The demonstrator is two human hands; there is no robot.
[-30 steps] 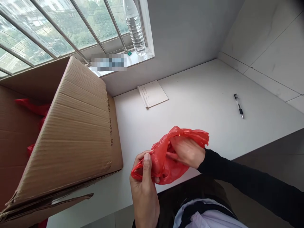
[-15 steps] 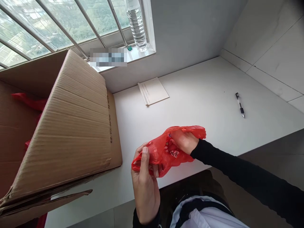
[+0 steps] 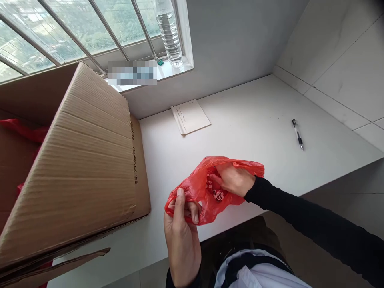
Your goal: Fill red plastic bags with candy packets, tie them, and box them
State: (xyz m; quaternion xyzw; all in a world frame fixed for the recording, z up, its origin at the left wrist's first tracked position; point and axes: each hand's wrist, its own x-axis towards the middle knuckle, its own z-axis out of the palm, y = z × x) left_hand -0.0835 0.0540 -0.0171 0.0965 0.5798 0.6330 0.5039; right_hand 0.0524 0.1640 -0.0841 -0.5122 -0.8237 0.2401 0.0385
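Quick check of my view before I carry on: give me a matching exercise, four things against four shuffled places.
1. red bag
2. pen
3. bottle
4. cardboard box

A. standing on the windowsill
B. lying on the tabletop, right of the notepad
C. at the picture's left edge
D. in the left hand, with the right hand at its opening

Pairs: 1-D, 2-B, 3-A, 4-C

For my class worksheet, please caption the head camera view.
The left hand grips a red bag while the right hand reaches inside, near a cardboard box.
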